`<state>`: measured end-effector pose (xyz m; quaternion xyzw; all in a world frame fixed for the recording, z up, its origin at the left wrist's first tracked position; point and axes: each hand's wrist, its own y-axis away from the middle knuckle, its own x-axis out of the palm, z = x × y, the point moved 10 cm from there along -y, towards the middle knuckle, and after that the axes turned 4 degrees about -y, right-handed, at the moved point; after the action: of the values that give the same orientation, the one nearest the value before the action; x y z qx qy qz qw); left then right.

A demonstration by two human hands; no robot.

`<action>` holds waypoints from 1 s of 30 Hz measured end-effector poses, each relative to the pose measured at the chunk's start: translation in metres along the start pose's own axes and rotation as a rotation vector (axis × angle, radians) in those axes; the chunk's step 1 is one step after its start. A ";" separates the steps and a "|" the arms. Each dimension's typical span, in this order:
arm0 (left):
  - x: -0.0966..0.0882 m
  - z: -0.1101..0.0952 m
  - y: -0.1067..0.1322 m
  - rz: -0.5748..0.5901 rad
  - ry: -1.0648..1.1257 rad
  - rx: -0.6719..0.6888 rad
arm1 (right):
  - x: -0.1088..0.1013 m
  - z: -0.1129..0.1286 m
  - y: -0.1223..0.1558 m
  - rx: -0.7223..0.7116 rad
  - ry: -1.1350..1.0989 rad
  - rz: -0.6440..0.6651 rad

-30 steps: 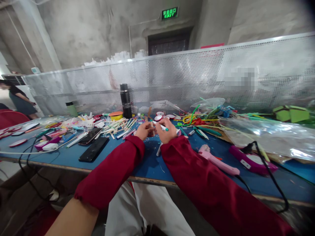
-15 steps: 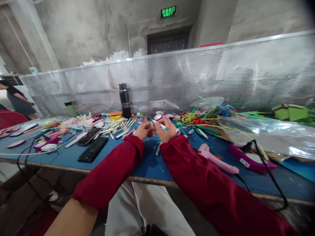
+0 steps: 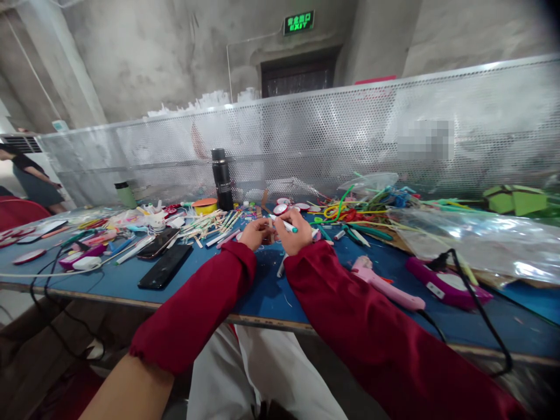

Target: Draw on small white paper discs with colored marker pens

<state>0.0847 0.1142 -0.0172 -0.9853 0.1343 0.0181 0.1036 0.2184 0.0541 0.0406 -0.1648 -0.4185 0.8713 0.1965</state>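
Note:
My right hand (image 3: 296,231) is closed around a white marker (image 3: 284,223) with a green end, its tip pointing left toward my other hand. My left hand (image 3: 256,234) pinches a small light-brown piece (image 3: 270,230), perhaps wood or card; its full shape is hidden by my fingers. The marker's tip is close to this piece, but I cannot tell whether they touch. Below my hands, another white marker (image 3: 281,266) lies on the blue table (image 3: 262,291). Just beyond them are small round red-and-white discs (image 3: 280,208).
A black phone (image 3: 165,266) and wooden sticks (image 3: 205,226) lie to the left, with a black bottle (image 3: 221,179) behind. A pink glue gun (image 3: 387,284) and a purple power strip (image 3: 448,284) lie right. Coloured pipe cleaners (image 3: 371,211) are heaped before a perforated metal screen (image 3: 315,140).
My right hand and the marker have shifted very slightly. Both hands keep their grip, and the things on the table stay where they were.

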 end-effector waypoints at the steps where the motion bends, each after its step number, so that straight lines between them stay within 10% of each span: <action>1: 0.000 0.000 0.000 0.000 0.000 0.001 | 0.000 0.000 0.000 0.002 0.004 0.000; 30: -0.004 -0.002 0.004 -0.047 0.016 -0.042 | 0.000 0.003 0.001 -0.032 0.032 -0.006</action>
<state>0.0803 0.1114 -0.0162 -0.9903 0.1114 0.0104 0.0822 0.2172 0.0516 0.0421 -0.1806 -0.4297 0.8612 0.2028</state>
